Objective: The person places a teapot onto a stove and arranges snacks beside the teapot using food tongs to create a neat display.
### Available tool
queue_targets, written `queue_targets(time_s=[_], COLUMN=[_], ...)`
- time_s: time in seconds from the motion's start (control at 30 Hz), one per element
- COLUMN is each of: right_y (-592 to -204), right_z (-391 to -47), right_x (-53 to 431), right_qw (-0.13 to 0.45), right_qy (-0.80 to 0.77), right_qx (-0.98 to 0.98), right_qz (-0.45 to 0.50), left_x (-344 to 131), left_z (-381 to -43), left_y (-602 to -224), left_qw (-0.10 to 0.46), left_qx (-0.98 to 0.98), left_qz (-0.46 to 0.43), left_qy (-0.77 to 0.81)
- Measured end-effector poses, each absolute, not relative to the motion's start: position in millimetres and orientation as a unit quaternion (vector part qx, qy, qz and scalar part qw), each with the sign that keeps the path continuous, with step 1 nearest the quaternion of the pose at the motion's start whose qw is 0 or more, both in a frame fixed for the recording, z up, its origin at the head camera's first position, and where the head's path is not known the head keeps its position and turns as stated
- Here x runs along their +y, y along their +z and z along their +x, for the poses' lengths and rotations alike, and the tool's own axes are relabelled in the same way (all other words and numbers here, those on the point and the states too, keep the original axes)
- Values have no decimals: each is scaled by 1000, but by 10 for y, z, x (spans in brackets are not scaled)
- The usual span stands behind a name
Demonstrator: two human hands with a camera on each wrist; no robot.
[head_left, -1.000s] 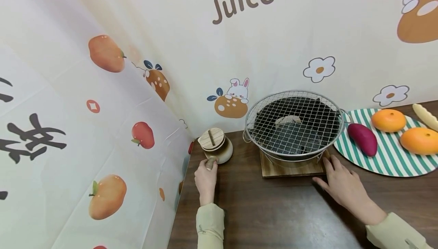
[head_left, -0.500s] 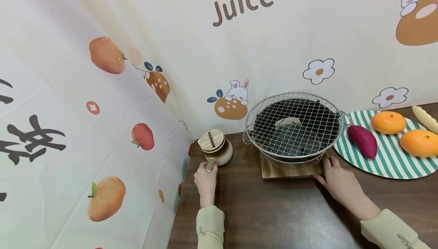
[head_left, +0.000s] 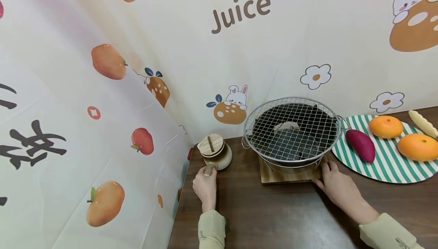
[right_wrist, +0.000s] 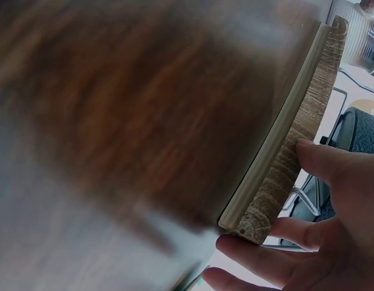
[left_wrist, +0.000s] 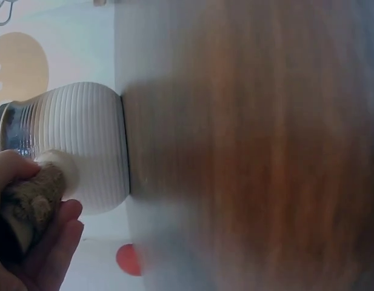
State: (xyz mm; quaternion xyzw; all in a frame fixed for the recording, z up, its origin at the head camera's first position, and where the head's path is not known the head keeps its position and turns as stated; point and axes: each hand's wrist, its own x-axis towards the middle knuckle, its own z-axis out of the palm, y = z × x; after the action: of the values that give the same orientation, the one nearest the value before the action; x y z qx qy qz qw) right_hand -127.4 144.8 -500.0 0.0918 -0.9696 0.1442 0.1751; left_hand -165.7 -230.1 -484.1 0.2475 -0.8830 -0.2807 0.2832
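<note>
In the head view my left hand (head_left: 205, 188) grips the stubby handle (head_left: 209, 169) of a small cream-and-brown ceramic pot (head_left: 224, 158). The pot stands upright on the table under a round wooden lid (head_left: 211, 145). Its ribbed side (left_wrist: 90, 139) faces the left wrist view. My right hand (head_left: 342, 190) holds the front right corner of a square wooden board (head_left: 282, 177), thumb against the front edge and fingers along the right side. On that board sits a round black grill pan (head_left: 291, 153) under a wire mesh rack (head_left: 295, 127) with side handles.
Right of the grill lies a green-striped oval mat (head_left: 393, 167) bearing a purple sweet potato (head_left: 361, 145) and two oranges (head_left: 386, 126). A pale wavy stick-shaped piece (head_left: 423, 122) lies by its far edge. Printed cloth walls (head_left: 273, 62) border the brown table (head_left: 263, 214) behind and at left.
My right thumb has come in against the board's front edge, and the fingers have closed at its corner. My left hand stays on the pot handle. The head view has tilted slightly upward.
</note>
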Motion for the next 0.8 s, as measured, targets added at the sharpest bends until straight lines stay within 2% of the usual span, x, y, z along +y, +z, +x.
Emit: queue_targets(time_s=[0.43, 0.8], right_y=[-5020, -5009], right_z=[-1260, -1273], right_x=[1427, 1444], right_qw=[178, 173], right_qy=[147, 149], right_qx=[-969, -970], right_qz=[86, 86], left_x=[-2273, -2230], left_z=[-1630, -1650], left_y=[-4823, -4522], left_qw=[316, 338], left_qx=[-867, -856], left_qz=[258, 272], left_qy=[-286, -282])
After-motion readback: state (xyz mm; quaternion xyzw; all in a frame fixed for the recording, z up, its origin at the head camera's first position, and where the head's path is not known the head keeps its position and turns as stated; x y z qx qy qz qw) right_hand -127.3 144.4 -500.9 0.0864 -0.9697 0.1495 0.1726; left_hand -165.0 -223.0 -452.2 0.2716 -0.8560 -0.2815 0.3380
